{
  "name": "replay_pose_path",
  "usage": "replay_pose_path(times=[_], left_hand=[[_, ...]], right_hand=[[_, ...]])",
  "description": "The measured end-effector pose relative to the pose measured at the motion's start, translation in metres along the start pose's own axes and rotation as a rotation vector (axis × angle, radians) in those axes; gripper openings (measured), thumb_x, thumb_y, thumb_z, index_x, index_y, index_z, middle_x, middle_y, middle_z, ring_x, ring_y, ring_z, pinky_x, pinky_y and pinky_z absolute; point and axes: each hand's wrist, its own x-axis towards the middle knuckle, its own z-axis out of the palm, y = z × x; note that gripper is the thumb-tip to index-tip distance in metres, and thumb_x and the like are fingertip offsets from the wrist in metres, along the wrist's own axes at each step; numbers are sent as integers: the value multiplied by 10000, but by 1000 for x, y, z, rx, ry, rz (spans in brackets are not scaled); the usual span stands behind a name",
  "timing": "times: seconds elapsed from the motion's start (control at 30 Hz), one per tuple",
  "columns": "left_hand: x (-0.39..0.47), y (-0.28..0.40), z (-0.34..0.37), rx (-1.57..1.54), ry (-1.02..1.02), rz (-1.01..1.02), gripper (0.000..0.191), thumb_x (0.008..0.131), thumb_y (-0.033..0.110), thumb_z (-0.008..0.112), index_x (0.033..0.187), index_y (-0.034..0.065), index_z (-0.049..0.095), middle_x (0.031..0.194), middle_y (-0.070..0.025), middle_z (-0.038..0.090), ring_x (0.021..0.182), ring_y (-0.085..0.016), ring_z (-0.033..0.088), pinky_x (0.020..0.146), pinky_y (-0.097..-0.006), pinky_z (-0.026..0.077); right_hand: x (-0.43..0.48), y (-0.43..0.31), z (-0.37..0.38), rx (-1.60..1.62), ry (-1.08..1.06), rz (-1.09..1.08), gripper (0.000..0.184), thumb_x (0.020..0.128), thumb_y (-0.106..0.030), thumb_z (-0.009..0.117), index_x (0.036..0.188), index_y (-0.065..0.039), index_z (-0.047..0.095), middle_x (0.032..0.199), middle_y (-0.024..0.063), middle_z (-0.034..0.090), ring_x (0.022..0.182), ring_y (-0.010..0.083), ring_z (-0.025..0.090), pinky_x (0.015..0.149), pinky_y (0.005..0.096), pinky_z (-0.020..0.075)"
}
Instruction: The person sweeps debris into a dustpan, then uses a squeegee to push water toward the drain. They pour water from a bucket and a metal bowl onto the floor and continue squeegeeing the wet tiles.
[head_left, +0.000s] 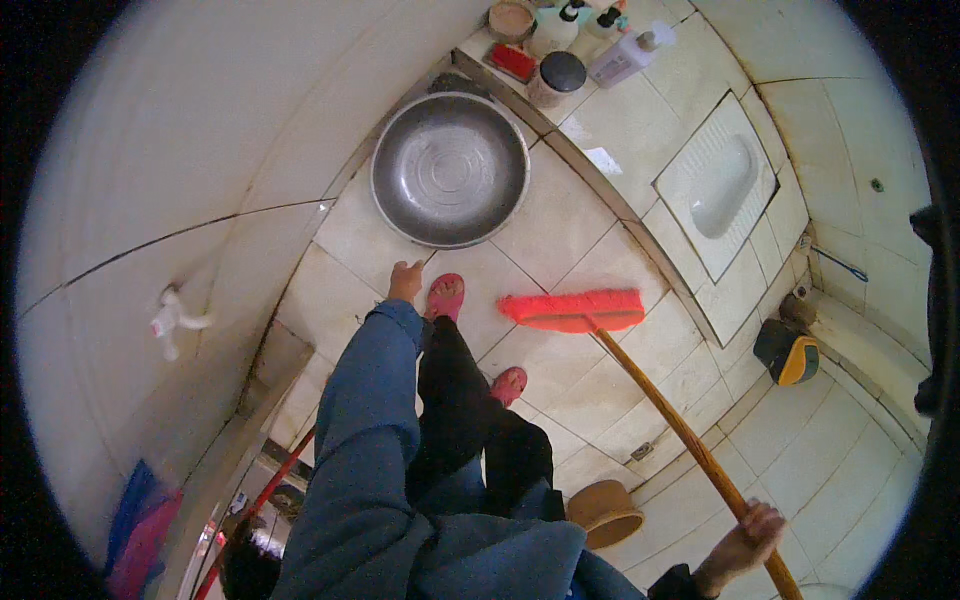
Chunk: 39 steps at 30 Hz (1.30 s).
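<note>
My right hand (742, 536) grips the long wooden handle (679, 424) of a push broom near the lower right. The broom's bright red head (574, 310) rests on the pale floor tiles, bristles pointing away from me. My left hand (406, 280) reaches forward at the end of a blue sleeve, just short of a wide metal basin (451, 169). I see a gap between that hand and the basin's rim; whether the fingers are curled or spread is hard to make out. The basin stands against the left wall and looks bare inside.
A raised tiled step (626, 217) carries a squat toilet (720, 187), several pump bottles (622, 58), a dark-lidded jar (556, 79) and a red brush (511, 61). A brown bucket (604, 514) lies right of my legs. A white tap (176, 322) juts from the left wall.
</note>
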Motion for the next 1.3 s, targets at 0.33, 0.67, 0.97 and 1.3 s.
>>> replay_pose_path(times=[0.33, 0.67, 0.97, 1.3], left_hand=[[57, -16, 49, -610, -208, 147, 306, 796, 219, 564, 1003, 11, 476, 917, -158, 524, 896, -260, 517, 725, -364, 465], [-96, 0, -10, -879, -190, 1, 167, 789, 155, 503, 886, 19, 482, 783, -124, 530, 600, -219, 533, 503, -301, 452], [-330, -40, -132, -1129, -53, -237, 210, 795, 128, 452, 964, 6, 473, 848, -143, 534, 618, -227, 537, 492, -290, 455], [-405, -86, -171, -875, 37, -174, 262, 795, 204, 541, 947, -9, 525, 816, -128, 593, 643, -220, 593, 506, -293, 497]], right_hand=[[4, 25, 6, 286, -89, -54, 340, 907, -281, 314, 612, -122, 370, 555, 13, 354, 530, 145, 354, 597, 323, 397], [1, 7, 31, 142, -85, 63, 259, 849, -202, 491, 645, -100, 369, 549, 6, 343, 519, 112, 331, 581, 271, 370], [7, -145, 114, 359, -658, -257, 118, 781, -74, 523, 739, -72, 413, 648, 25, 437, 585, 114, 428, 579, 250, 398], [-130, -273, 295, 62, -1454, -508, 204, 716, -167, 689, 674, -39, 535, 572, -41, 450, 532, 55, 405, 471, 214, 323]])
